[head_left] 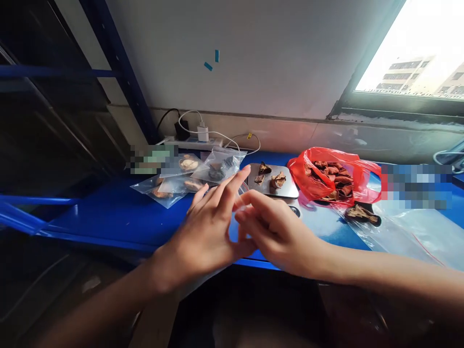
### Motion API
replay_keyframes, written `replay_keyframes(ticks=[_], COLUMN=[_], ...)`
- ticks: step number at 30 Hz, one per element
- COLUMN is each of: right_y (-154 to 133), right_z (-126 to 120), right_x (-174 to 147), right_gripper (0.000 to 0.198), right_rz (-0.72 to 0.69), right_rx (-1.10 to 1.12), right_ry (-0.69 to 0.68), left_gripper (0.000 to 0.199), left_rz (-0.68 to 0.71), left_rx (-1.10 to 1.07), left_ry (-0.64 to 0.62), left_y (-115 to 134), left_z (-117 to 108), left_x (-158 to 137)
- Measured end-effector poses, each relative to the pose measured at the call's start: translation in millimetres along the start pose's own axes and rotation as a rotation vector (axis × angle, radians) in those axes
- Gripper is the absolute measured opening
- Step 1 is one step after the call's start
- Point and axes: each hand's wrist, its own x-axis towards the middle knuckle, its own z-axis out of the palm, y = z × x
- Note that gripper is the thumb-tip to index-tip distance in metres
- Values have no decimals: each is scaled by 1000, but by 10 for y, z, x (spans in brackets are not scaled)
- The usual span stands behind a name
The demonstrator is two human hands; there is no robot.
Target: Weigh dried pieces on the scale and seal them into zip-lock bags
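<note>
My left hand and my right hand meet in front of the blue table's edge. Between them is a clear zip bag, mostly hidden, whose thin plastic shows below my left hand. My right fingers are curled in a pinch on its edge. My left thumb bends in toward them while its other fingers stretch forward. Just beyond, a silver kitchen scale carries several dried brown pieces. A red plastic bag to the right holds many more dried reddish-brown pieces.
Several clear bags with mushroom-like pieces lie at the left on the blue table. At the right are a dark dried piece and flat clear bags. A power strip with cables runs along the wall, and blue rack posts stand left.
</note>
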Motion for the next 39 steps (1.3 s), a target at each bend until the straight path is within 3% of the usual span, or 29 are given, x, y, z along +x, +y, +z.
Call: replay_keyframes(ticks=[2,5,6,8,11,15,20,25,30,34,37,39], right_y=[5,232,365,668,1056,1244,1269,1290,1210,941,602,384], right_z=[-47,-286,-383,-551,-675,-652,-616,-614,-633,-654,-607,-537], right_x=[26,147,205,330,490,595,628,619,605,639,658,644], right_gripper=[12,26,34,50,63,44,20,24,37,47,46,46], right_rz=[-118,-347,-375,-295,-133,-136,-179,-224,-126,129,195,217], right_rx=[-64,-469,-631,-816,-830,-774,-804,-825,-566,123,584,684], right_ry=[-30,117,177,185,51,-75,50,82,215,452,434,358], left_gripper=[98,90,89,86,82,80,78,74,73,79,89,95], left_rz=[-27,-94,-119,-170,-229,-238,-272,-255,-201,-103,-39,-11], left_rx=[-30,-97,-130,-213,-298,-331,-365,-392,-340,-303,-311,-328], left_ry=[17,34,39,35,26,13,3,25,-13,14,122,216], left_y=[-60,-189,-227,-282,-320,-348,-382,-373,-339,-303,-261,-231], left_z=[17,-14,-25,-31,6,68,83,74,55,124,244,323], left_x=[-26,15,41,99,179,242,272,285,322,380,430,459])
